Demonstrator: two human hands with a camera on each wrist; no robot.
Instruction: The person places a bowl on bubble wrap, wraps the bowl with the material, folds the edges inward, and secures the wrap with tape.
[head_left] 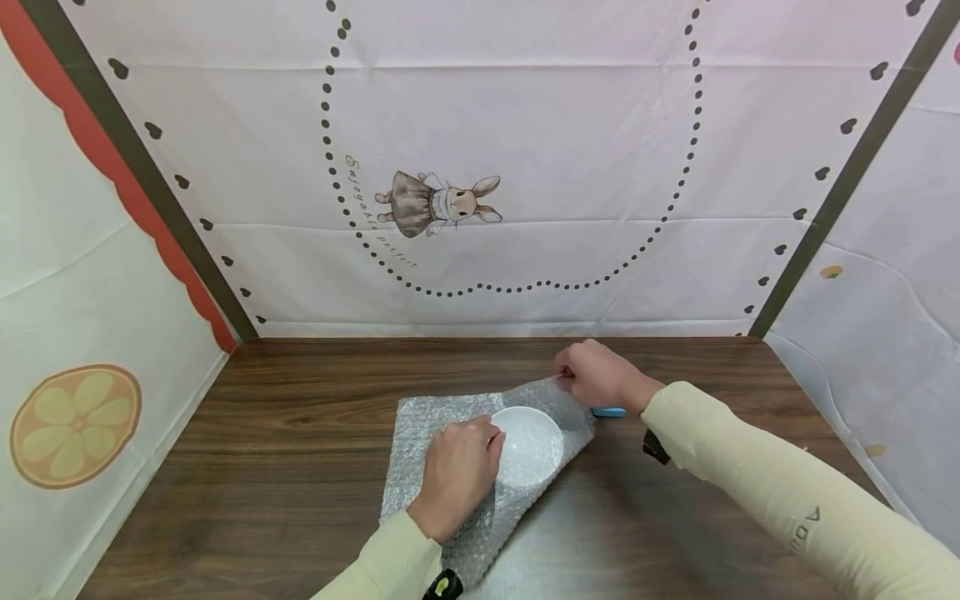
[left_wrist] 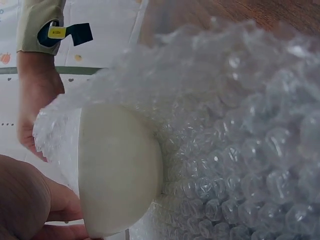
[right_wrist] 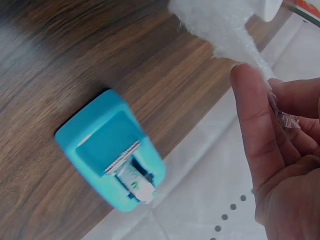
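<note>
A white bowl (head_left: 529,446) sits on a sheet of bubble wrap (head_left: 427,425) spread over the wooden table. My left hand (head_left: 459,471) grips the bowl at its near left rim. Seen from the left wrist, the bowl (left_wrist: 117,170) shows its smooth side, with fingers (left_wrist: 62,202) at its edge and bubble wrap (left_wrist: 240,140) around it. At the far right, my right hand (head_left: 600,375) pinches a corner of the wrap and holds it raised beside the bowl. Thumb and fingers close on this gathered plastic in the right wrist view, where the hand (right_wrist: 285,155) shows its palm side.
A blue tape dispenser (right_wrist: 110,150) with a toothed cutter stands on the table (right_wrist: 50,60) near its back edge; in the head view the dispenser (head_left: 609,412) is mostly behind the right wrist. Printed white cloth (head_left: 525,167) walls the table at the back and sides.
</note>
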